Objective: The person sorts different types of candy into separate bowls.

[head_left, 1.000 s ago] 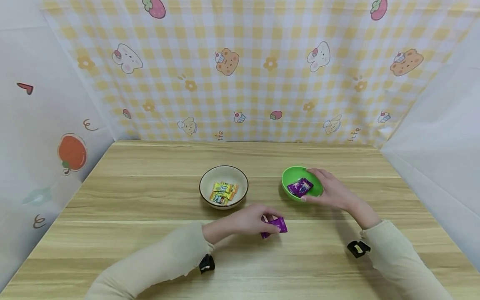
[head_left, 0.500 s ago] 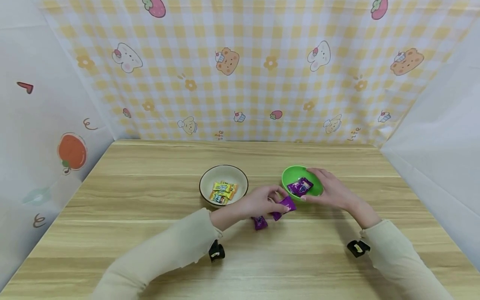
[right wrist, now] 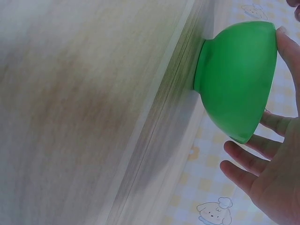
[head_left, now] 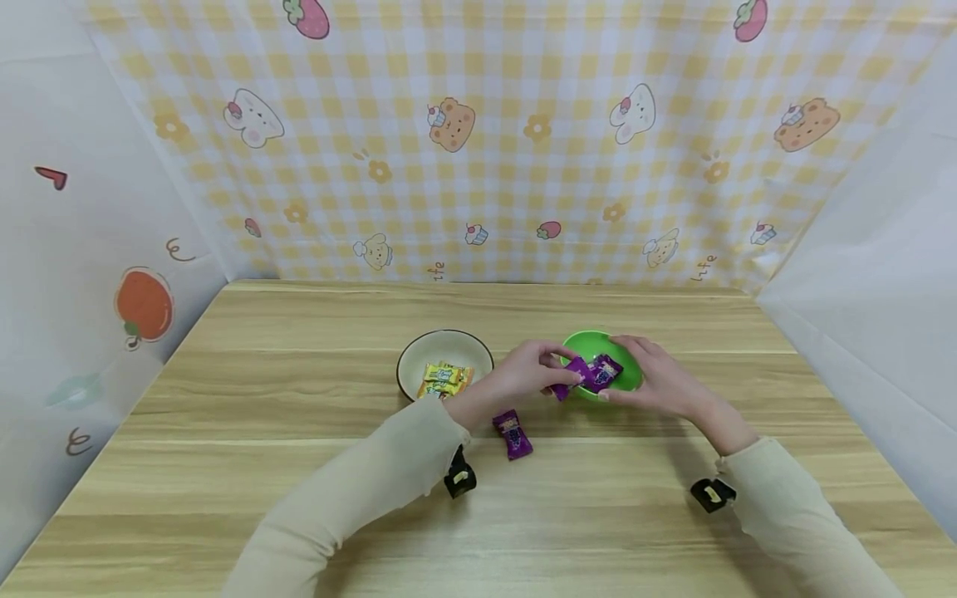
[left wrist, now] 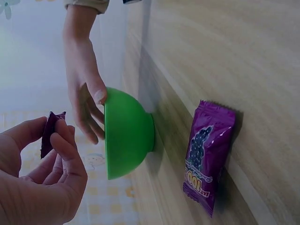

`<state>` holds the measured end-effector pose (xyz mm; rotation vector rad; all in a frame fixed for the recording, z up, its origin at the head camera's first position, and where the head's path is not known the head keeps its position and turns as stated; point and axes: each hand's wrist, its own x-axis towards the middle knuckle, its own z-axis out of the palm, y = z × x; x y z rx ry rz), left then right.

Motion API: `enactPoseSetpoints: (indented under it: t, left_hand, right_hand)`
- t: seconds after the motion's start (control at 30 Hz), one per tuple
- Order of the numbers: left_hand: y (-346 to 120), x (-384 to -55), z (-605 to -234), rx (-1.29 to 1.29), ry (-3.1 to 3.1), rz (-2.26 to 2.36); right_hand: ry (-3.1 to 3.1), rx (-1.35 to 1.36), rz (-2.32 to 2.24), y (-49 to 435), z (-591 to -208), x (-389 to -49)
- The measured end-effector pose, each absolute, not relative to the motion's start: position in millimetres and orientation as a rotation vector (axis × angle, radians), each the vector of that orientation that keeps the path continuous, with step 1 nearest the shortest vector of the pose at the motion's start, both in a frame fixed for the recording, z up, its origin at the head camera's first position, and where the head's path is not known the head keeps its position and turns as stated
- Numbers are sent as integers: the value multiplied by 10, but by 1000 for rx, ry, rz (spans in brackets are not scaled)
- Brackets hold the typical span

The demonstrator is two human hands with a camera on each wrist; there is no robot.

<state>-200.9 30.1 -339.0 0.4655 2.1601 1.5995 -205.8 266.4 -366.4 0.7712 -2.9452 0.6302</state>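
Observation:
My left hand (head_left: 516,374) pinches a purple wrapped candy (head_left: 571,379) between thumb and fingers, at the left rim of a green bowl (head_left: 581,340). In the left wrist view the pinched candy (left wrist: 48,133) is raised above rim height, apart from the bowl. Purple candies (head_left: 604,371) lie inside the bowl, partly hidden by the held one. My right hand (head_left: 661,380) holds the bowl's right side, thumb at the near rim; the right wrist view has the fingers around the far side of the bowl (right wrist: 241,79). Another purple candy (head_left: 512,434) lies on the table below my left wrist.
Left of the green bowl stands a cream bowl (head_left: 415,357) with a dark rim, partly behind my left forearm. Several yellow candies (head_left: 444,374) lie in it. A checked cloth (head_left: 508,166) hangs behind the wooden table (head_left: 299,332), with white sheets on both sides.
My left hand has lifted a purple candy off the table and carried it up and right to the green bowl, uncovering another purple candy. The right hand stays on the bowl.

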Motion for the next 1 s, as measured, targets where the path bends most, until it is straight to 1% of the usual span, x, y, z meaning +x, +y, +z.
enactPoseSetpoints:
  t: [0.33,0.6,0.7,0.83,1.0]
  left_hand:
    - [472,-2195,-3416,385,2233,1622]
    - [568,-2182,-3404,330,2041,1814]
    - [540,-2158,-3393,330,2049,1805]
    - [446,-2131,-3364,406,2142,1660]
    - [265,-2092,-3339,642,2262,1399]
  right_hand:
    - [-2949,771,629,2674,-3673,-2065]
    - [-2936,785,641,2666,-3673,-2066]
    - [-2944,783,642,2662,-3669,-2064]
    - [-2945,784,645,2662,-3667,-2063]
    - [-2939,779,643,2660,-3665,-2057]
